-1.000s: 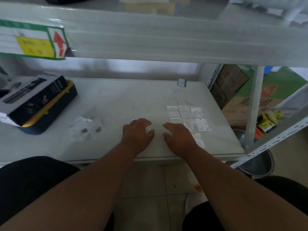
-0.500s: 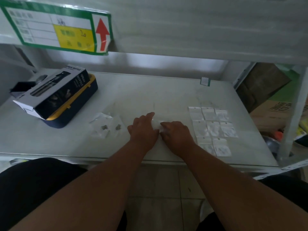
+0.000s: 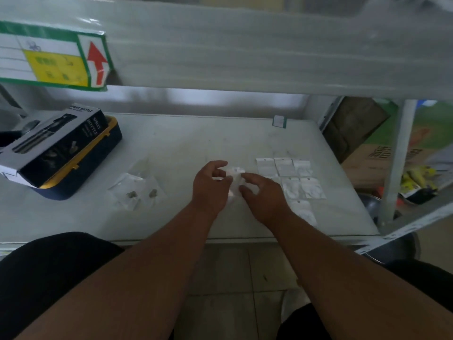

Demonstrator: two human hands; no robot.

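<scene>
Left hand (image 3: 210,188) and right hand (image 3: 264,198) are up off the white shelf board (image 3: 183,148) since half a second ago, when both lay low on it; small clear plastic pouch (image 3: 234,177) now raised between them. Nearest: pale tiled floor (image 3: 220,278) under the front edge. Left hand has curled fingers, thumb and fingertips pinching the pouch's left edge; right hand pinches its right side, fingers bent. Pouch sits just above the board, centre front, contents too blurred to tell. Step looks like sealing or checking it: best keep it flat between both pinches, work evenly along the top edge, then lay it square beside the grid of flat white pouches (image 3: 291,177) just right. Left, apart: loose clear bags with small dark parts (image 3: 133,190). Farther left, grey spray-bottle carton (image 3: 56,141) on a navy and yellow case (image 3: 98,153). Rear: small green-edged tag (image 3: 279,121). Overhead beam carries a green and yellow label with red arrow (image 3: 56,57); brown cardboard boxes (image 3: 382,155) beyond the right post
</scene>
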